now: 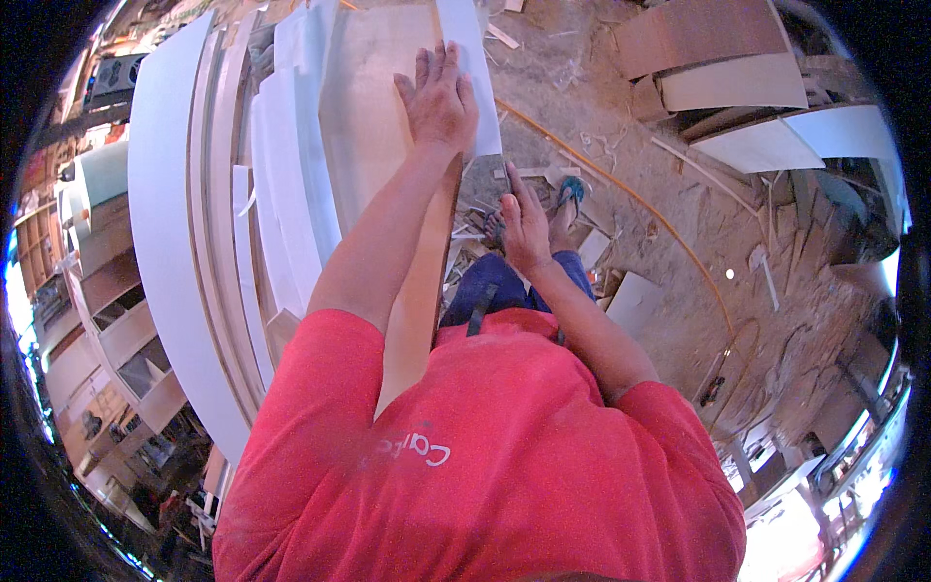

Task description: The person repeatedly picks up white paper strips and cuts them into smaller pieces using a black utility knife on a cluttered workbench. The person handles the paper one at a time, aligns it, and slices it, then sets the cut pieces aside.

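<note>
My left hand (440, 102) lies flat with its fingers spread, pressing a white sheet strip (463, 33) down along the edge of a pale wooden panel (374, 94). Just below the strip's near corner, my right hand (525, 231) grips a thin bladed tool (507, 174). Its index finger is stretched along the blade, and the tip is at the corner of the strip. The handle is hidden in my palm, so I cannot tell the tool's exact kind. The panel runs back towards my body, beside my left arm.
Left of the panel, several white boards (167, 182) and strips are stacked lengthwise. An orange hose or cable (640, 200) curves across the dirt floor, among wood offcuts (633, 298). More panels (734, 84) are piled at the right. Wooden cabinet frames (120, 327) stand far left.
</note>
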`<state>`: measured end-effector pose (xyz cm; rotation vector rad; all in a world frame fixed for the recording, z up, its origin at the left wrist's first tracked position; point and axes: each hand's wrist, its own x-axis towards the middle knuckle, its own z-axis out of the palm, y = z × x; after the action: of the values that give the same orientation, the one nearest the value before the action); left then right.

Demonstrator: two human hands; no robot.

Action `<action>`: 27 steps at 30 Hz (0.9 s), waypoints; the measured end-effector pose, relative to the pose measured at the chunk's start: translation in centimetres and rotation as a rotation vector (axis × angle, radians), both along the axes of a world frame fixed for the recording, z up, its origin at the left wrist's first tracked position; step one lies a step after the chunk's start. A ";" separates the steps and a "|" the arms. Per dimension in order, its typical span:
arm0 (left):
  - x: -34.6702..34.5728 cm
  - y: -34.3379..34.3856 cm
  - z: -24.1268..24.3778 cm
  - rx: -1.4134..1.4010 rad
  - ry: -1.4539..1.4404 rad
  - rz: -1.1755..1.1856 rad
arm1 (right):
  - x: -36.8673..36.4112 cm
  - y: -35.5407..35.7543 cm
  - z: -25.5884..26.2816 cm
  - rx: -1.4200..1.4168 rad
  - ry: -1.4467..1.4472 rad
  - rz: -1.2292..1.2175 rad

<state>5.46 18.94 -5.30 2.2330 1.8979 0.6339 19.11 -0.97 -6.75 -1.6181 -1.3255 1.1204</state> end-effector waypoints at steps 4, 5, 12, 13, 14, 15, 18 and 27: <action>0.0 -0.1 -0.1 -0.012 -0.009 0.007 | -0.2 0.1 0.6 -0.088 0.059 0.006; 0.0 -0.1 0.0 -0.007 -0.007 0.005 | -0.2 0.2 0.7 -0.095 0.067 0.009; 0.1 0.0 -0.3 -0.003 -0.001 0.000 | -0.3 0.2 1.2 -0.096 0.110 -0.023; 0.1 0.0 -0.3 -0.007 0.004 -0.002 | -0.3 0.2 1.4 -0.083 0.101 -0.027; 0.0 -0.1 -0.2 -0.006 0.007 -0.004 | -0.3 0.2 1.6 -0.071 0.092 -0.031; 0.0 -0.1 -0.3 -0.004 0.008 -0.006 | -0.4 0.3 1.9 -0.089 0.104 -0.036; 0.0 0.0 -0.4 0.006 0.013 -0.010 | -0.8 0.5 2.4 -0.119 0.123 -0.058; 0.1 -0.2 0.1 0.039 0.017 -0.041 | -1.5 2.7 3.6 -0.169 0.092 -0.110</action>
<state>5.57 18.69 -5.25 2.3022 1.8584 0.6532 17.63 1.72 -3.13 -1.7170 -1.0946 1.2512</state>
